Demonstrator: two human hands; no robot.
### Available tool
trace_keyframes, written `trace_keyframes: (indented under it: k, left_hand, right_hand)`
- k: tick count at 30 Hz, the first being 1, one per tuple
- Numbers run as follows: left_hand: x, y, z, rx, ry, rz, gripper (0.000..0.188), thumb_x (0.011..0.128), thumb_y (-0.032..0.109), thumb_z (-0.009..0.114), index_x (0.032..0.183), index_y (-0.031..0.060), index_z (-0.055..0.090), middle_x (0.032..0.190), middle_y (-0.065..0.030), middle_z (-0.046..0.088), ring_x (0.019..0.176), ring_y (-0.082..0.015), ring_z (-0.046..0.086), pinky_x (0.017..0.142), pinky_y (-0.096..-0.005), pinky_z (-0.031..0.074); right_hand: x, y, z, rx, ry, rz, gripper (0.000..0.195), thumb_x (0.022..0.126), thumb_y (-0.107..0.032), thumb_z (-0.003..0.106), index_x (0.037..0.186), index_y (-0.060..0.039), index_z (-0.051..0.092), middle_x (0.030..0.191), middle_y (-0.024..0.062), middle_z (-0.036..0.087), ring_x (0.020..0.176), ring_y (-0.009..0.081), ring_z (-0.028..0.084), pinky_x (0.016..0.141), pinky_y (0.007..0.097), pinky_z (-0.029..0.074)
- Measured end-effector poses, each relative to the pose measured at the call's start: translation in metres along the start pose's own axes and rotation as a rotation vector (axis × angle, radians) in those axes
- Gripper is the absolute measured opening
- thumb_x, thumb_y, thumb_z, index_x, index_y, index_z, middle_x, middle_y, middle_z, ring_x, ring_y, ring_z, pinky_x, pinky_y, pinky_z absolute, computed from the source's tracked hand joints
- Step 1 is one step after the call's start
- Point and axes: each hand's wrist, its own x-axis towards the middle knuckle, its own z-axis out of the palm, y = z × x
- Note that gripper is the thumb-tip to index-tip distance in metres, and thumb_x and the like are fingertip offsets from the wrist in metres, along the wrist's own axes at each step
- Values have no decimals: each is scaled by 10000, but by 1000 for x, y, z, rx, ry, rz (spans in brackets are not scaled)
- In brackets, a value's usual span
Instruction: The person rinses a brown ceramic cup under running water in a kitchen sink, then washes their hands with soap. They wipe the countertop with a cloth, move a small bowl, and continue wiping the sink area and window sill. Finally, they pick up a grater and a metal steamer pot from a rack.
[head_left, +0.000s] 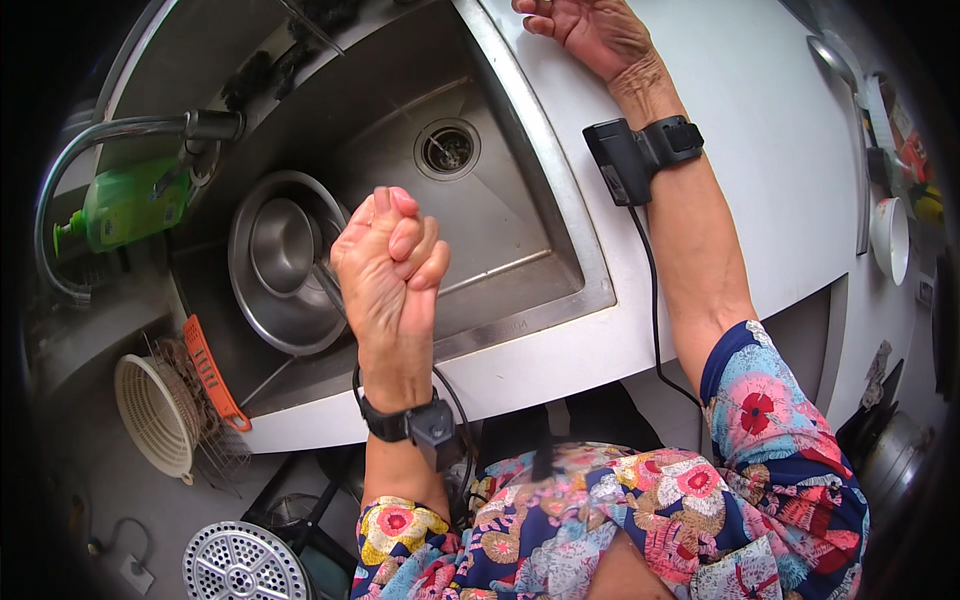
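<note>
My left hand (394, 262) is raised over the near part of the stainless steel sink (510, 225), fingers curled into a fist, with nothing visible in it. Behind its wrist passes a dark handle (328, 289), which seems to belong to the small round metal bowl or ladle (283, 247) inside a larger metal basin (300, 330). My right hand (596, 34) is over the white countertop (757, 150), right of the sink. Its fingers are bent and partly cut off by the top edge of the view.
A curved faucet (127, 131) and a green pump bottle (135, 206) stand left of the sink. An orange grater (210, 371) leans at the sink's left end beside a cream plastic basket (154, 420). On the right are a long ladle (861, 150) and a white bowl (890, 241).
</note>
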Motion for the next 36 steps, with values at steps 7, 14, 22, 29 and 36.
trace_keyframes:
  k: [7,14,22,29,36]
  left_hand:
    - [32,-9,-21,-119,-14,-61,336,882,-10,556,609,101,396,530,25,317,434,-87,277,400,-222,257]
    - [50,-18,6,-47,87,81,110,847,-63,603,811,5,525,726,-46,489,608,-116,465,526,-245,369]
    - [60,-18,-17,-78,-23,34,223,979,145,529,796,16,535,553,11,389,416,-68,294,385,-224,238]
    - [73,-16,-16,-153,52,-49,337,887,11,553,598,99,402,500,40,292,392,-68,236,357,-224,216]
    - [93,-19,-38,-304,-277,73,62,821,-65,565,810,-5,552,815,-107,572,761,-220,569,738,-365,504]
  right_hand:
    - [1,2,0,-23,-4,-4,291,974,-301,560,1040,-28,633,943,103,674,805,173,661,665,280,550]
    - [1,4,2,-25,9,16,299,969,-312,568,1047,-31,633,954,94,677,816,171,659,668,284,541]
    - [0,7,0,-21,30,33,310,966,-318,570,1056,-27,630,976,100,667,845,180,644,689,303,539]
    - [-1,6,6,-59,-43,24,359,959,-321,582,1092,11,618,1001,115,652,870,184,639,706,288,549]
    - [-18,30,51,-344,-70,130,406,983,-382,514,1090,-7,630,1065,130,669,939,194,664,815,309,553]
